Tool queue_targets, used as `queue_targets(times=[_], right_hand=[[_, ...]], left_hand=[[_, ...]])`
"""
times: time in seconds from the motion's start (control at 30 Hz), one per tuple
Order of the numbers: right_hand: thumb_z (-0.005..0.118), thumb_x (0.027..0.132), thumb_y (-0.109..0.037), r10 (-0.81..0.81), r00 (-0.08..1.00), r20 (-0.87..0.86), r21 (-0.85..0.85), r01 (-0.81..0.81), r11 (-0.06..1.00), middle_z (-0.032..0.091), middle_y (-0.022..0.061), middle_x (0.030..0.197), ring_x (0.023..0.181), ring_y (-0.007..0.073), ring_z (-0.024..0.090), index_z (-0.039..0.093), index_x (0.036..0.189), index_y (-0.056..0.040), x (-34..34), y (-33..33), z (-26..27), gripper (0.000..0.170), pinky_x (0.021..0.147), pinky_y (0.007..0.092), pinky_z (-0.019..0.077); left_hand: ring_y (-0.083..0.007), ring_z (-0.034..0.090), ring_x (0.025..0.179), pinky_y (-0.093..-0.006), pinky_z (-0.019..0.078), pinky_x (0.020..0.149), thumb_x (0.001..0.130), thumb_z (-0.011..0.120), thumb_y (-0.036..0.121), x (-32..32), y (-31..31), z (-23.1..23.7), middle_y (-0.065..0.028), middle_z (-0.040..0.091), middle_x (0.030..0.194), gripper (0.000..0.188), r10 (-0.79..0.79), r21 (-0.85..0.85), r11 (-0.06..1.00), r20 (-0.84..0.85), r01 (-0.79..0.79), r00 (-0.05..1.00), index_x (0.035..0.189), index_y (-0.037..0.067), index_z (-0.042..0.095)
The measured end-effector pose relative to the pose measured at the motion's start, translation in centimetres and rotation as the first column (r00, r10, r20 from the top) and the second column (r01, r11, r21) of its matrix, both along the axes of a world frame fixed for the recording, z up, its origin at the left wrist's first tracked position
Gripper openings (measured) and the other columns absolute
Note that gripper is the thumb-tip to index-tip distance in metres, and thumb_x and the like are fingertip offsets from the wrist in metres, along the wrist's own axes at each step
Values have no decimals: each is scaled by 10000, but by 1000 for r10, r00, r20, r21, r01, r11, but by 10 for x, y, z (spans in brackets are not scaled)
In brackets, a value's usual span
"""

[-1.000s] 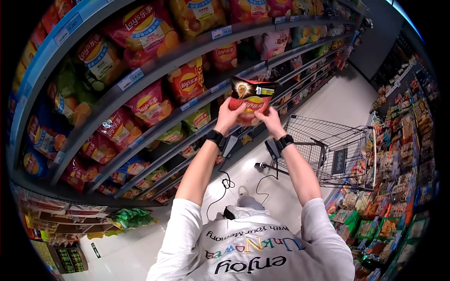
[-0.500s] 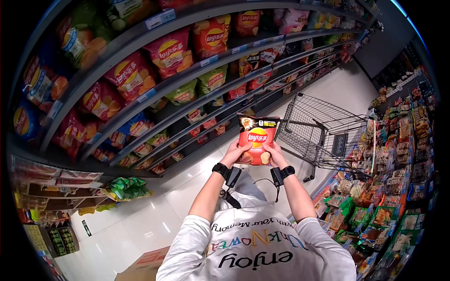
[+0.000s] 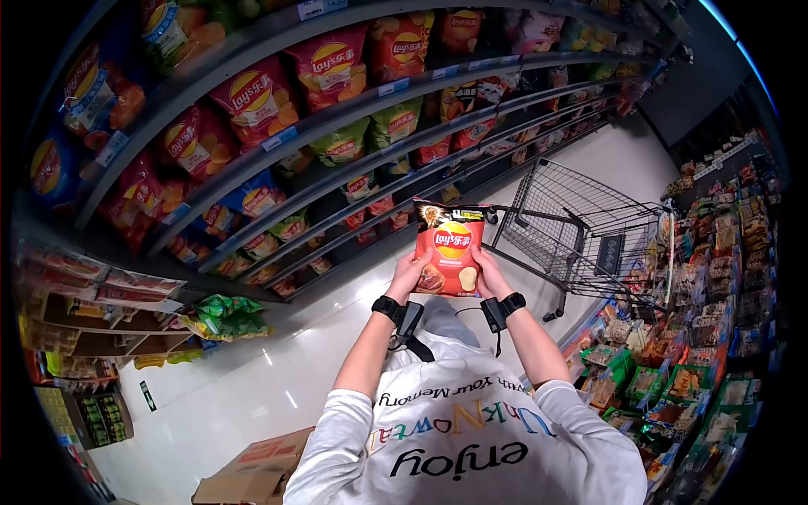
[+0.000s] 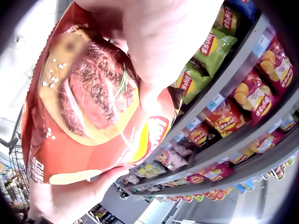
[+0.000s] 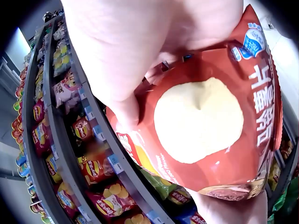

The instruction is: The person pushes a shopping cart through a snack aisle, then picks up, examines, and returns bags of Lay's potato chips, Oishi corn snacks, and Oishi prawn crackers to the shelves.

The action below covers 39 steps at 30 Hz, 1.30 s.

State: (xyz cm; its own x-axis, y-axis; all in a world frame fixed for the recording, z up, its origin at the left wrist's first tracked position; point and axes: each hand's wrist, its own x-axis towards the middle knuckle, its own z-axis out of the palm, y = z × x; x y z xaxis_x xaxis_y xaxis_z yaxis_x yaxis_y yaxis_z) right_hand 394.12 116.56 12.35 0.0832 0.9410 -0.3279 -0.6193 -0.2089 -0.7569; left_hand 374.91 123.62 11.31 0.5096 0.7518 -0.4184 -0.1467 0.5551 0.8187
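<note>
A red bag of potato chips (image 3: 454, 252) with a black top edge and a yellow round logo is held upright before the body, its printed front facing up. My left hand (image 3: 410, 273) grips its left side, thumb lying on the front. On the opposite side my right hand (image 3: 496, 276) holds the bag the same way. In the left wrist view a picture of sliced meat shows on the chip bag (image 4: 93, 93), beside the left thumb. A large pale chip is printed on the bag (image 5: 252, 172) in the right wrist view. Fingers behind the bag are mostly hidden.
Shelves (image 3: 337, 139) packed with chip bags curve along the left. A wire shopping cart (image 3: 581, 227) stands just past the right hand. Hanging snack packs (image 3: 699, 337) line the right side. A cardboard box (image 3: 252, 471) sits on the floor at lower left.
Both hands have brought the chip bag down and back from beside the shelf toward the body. Its front has turned up into full view, and the cardboard box has come into view.
</note>
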Motion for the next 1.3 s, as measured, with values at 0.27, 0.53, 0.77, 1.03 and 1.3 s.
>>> queue_targets(times=[0.27, 0.53, 0.77, 1.03, 1.3], right_hand=[[505, 939, -270, -30, 998, 46, -51, 33, 998, 548, 138, 1214, 1088, 208, 552, 450, 1232, 13, 8, -12, 1, 412, 954, 343, 438], [553, 916, -278, -80, 996, 43, -71, 83, 994, 595, 146, 1127, 997, 202, 599, 513, 1152, 44, 19, -19, 1, 401, 882, 323, 483], [553, 914, -293, -72, 997, 42, -79, 76, 994, 592, 133, 1141, 1001, 199, 596, 512, 1169, 34, 23, -22, 4, 416, 889, 325, 472], [515, 930, -309, -18, 998, 62, -98, 24, 995, 557, 148, 1200, 1071, 221, 567, 458, 1225, 33, 29, -23, -9, 455, 939, 355, 450], [521, 926, -322, -23, 1000, 20, -128, 25, 992, 568, 153, 1182, 1045, 231, 580, 461, 1216, 35, 28, -23, -15, 464, 922, 365, 465]], left_hand=[[-87, 609, 841, -237, 481, 741, 896, 590, 336, 12, -9, -4, -39, 650, 983, 375, -6, 43, 999, 71, 3, 997, 1091, 16, 598], [-82, 609, 795, -220, 483, 699, 900, 581, 347, 23, -13, -6, -47, 649, 954, 388, -36, -19, 999, 88, 38, 995, 1066, -3, 598], [-99, 614, 824, -242, 487, 735, 921, 553, 313, 29, -15, -28, -52, 645, 980, 360, -88, -14, 996, 7, 88, 996, 1098, 1, 589], [-104, 617, 819, -243, 488, 732, 924, 546, 315, 29, -20, -38, -54, 646, 973, 362, -54, -32, 998, 18, 55, 998, 1105, 5, 588], [-107, 621, 815, -245, 491, 733, 916, 547, 363, 29, -21, -30, -65, 649, 964, 406, -43, -43, 998, 17, 44, 999, 1069, -11, 592]])
